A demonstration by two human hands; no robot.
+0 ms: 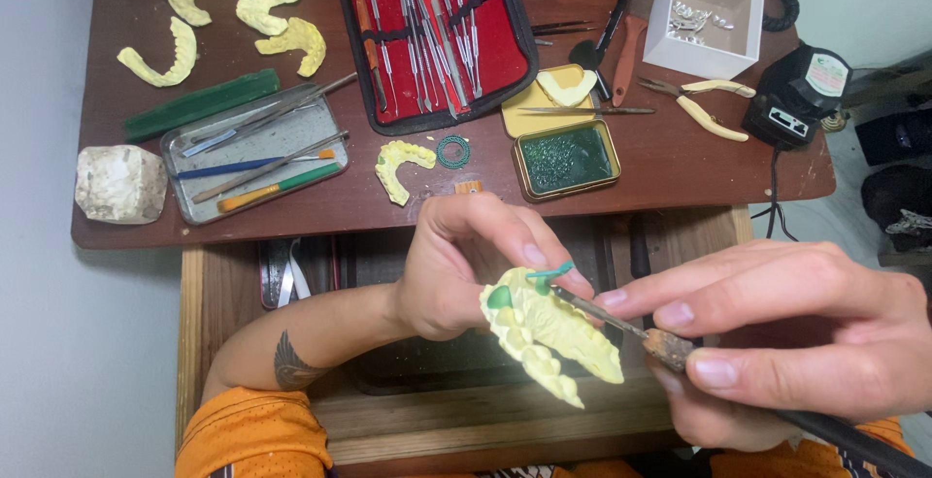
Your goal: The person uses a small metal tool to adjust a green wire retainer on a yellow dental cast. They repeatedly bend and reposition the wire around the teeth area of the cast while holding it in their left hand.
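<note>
Okay, we see the left hand (456,269) pinching a pale yellow dental cast (549,332), chalky and ridged with tooth shapes, held in the air below the table's front edge. A small green wax blob and a thin teal wax strip (549,271) sit on its top. The right hand (777,337) is closed around a thin metal instrument (621,323) with a dark, crusted handle; its tip touches the cast near the teal strip.

On the dark brown wooden table (680,167): 5 more yellow casts, 4 at the upper left (243,12) and 1 near the front edge (400,163), a rough white plaster block (119,184), a grey metal tray (254,153) of slim tools, a red-lined case (437,36) of steel instruments, an open tin of green wax (567,158), cream-handled pliers (704,104), a white square box (704,12). The fingers hide part of the cast's upper edge.
</note>
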